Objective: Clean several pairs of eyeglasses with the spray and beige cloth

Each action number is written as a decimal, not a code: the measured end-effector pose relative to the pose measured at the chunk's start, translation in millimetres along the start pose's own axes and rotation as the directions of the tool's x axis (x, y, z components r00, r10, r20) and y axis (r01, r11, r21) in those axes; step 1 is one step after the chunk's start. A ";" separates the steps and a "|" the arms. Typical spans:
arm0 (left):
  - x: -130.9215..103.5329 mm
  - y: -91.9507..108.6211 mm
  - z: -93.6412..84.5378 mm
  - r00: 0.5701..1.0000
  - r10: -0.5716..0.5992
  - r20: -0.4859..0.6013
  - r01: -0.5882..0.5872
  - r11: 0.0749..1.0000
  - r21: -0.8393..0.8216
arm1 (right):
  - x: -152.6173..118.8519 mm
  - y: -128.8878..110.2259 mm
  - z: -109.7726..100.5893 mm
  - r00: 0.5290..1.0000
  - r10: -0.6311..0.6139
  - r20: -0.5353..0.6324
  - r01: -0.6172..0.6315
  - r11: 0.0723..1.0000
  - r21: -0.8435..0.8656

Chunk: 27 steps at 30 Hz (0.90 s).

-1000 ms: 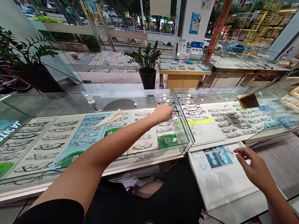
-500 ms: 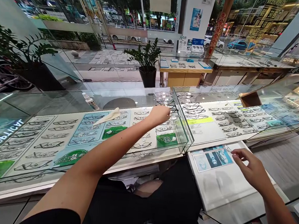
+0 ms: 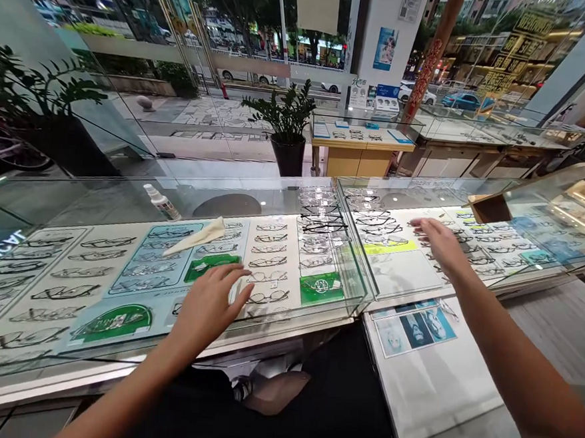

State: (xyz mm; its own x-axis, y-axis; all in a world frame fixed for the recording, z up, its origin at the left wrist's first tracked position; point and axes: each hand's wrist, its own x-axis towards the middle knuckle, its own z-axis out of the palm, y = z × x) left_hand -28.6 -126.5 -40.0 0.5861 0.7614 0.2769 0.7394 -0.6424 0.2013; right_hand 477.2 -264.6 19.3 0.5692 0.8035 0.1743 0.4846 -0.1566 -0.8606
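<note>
My left hand (image 3: 213, 299) is over the glass top of the left display case (image 3: 159, 363), fingers spread and nothing in them. Under and around it are rows of glasses frames (image 3: 267, 297) and a green card (image 3: 212, 267). My right hand (image 3: 438, 241) reaches over the right case, fingers stretched to the left, nothing visible in them. Beneath it are more eyeglasses (image 3: 470, 251). Dark-rimmed glasses (image 3: 325, 224) sit near the joint between the cases; whether on or under the glass I cannot tell.
A cream cloth (image 3: 196, 237) and a white spray bottle (image 3: 161, 202) rest on the left case. At the right front, an open drawer (image 3: 441, 389) holds printed portrait cards (image 3: 418, 326). A wooden-edged panel (image 3: 491, 209) stands at the right. Beyond is a potted plant (image 3: 290, 115).
My left hand has come back and left from the dark glasses, its fist opening. My right hand has moved from the drawer forward and left over the right case. The view has shifted slightly.
</note>
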 end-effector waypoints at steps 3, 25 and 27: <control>-12.8 -15.7 13.8 0.996 -0.075 -0.041 0.074 0.997 -0.015 | 71.1 -16.5 31.9 0.997 -0.030 0.071 0.039 0.992 -0.118; -14.8 -12.9 18.8 0.982 -0.185 -0.036 0.183 0.982 -0.049 | 234.5 -14.3 151.9 0.900 0.081 0.429 0.314 0.561 -0.766; -14.6 -12.4 18.6 0.982 -0.186 -0.038 0.184 0.982 -0.051 | 230.2 -17.9 149.8 0.910 0.055 0.411 0.313 0.560 -0.767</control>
State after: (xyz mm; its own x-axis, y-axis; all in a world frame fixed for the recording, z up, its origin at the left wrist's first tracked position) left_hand -40.3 -128.1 -64.0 0.4257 0.8636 0.2702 0.8166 -0.4953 0.2964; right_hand 500.1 9.2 3.1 0.2717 0.9586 -0.0852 0.9589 -0.2771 -0.0604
